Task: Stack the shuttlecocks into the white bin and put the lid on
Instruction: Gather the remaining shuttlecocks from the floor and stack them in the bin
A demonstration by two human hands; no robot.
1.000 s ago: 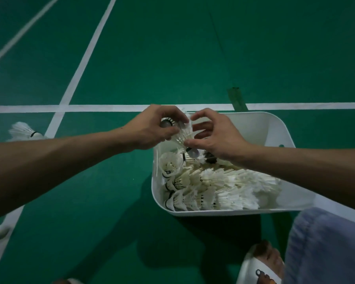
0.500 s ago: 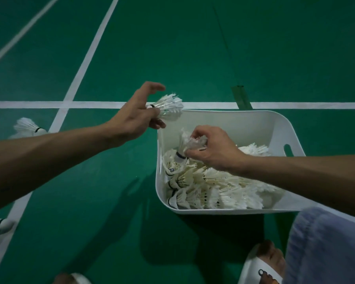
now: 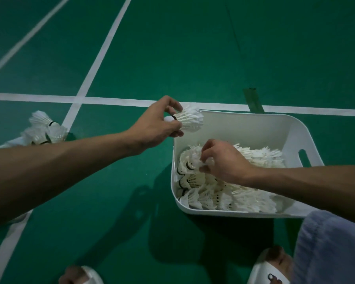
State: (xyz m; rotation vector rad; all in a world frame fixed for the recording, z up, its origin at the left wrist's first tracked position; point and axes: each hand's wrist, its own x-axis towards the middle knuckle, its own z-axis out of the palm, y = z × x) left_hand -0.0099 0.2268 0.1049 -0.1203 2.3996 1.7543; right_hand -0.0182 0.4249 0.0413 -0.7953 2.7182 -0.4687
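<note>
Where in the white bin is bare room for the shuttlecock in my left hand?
Free: the strip along the far wall of the white plastic bin, beyond the right hand. Crowded: its near half, full of white feather shuttlecocks.

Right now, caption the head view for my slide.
Left hand holds a shuttlecock at the white bin rim; right hand pinches a second shuttlecock inside.

Dim overall, cool greenish cast off the floor [image 3: 193, 58]. Light from above and ahead: soft, wide shadows of my forearms [image 3: 59, 171] and the white bin [image 3: 244, 128] fall toward me. Bin wall brightest, no glare. Shuttlecock [image 3: 190, 120] in my left hand [image 3: 158, 126] slightly smeared. Shuttlecocks [image 3: 244, 197] in the bin blend together, fine detail lost. Forearms loom large at the frame edges.
</note>
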